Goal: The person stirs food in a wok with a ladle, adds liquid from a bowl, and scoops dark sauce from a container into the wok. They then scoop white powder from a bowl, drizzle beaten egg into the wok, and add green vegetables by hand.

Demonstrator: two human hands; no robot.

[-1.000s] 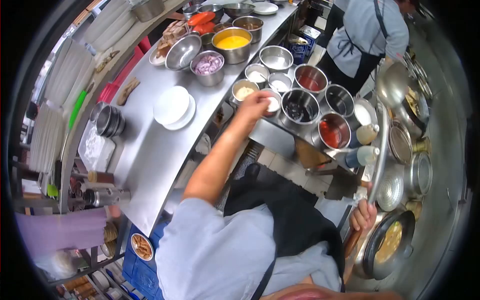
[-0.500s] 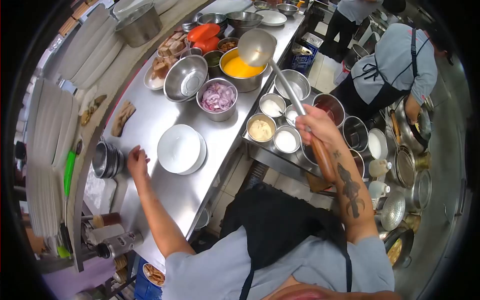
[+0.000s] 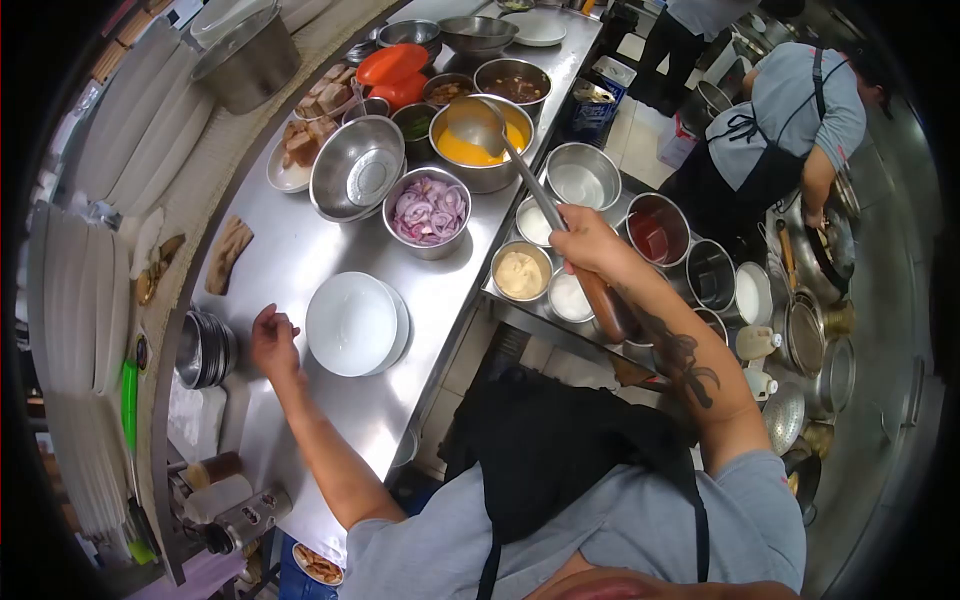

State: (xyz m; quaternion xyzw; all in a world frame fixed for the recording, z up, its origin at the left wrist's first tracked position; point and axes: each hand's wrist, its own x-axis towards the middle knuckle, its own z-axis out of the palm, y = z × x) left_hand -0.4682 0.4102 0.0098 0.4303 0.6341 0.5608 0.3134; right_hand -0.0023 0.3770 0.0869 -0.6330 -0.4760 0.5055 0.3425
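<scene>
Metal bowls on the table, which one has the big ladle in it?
The steel bowl with yellow liquid, next to the sliced purple onions. It's the only one with the ladle's round end in it.

On our counter (image 3: pixel 385 425), we have dishes (image 3: pixel 350 325) between the left and right edges, cups (image 3: pixel 205 350) by the left edge, onions (image 3: pixel 429 212) behind the dishes, and a pot (image 3: pixel 482 174) behind the onions, near the right edge. Right of the counter, paste (image 3: pixel 521 274) sits at the stand's (image 3: pixel 522 309) near left corner.

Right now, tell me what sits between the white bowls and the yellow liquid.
Between the white bowls and the yellow liquid sits a pot of onions, head view.
</scene>
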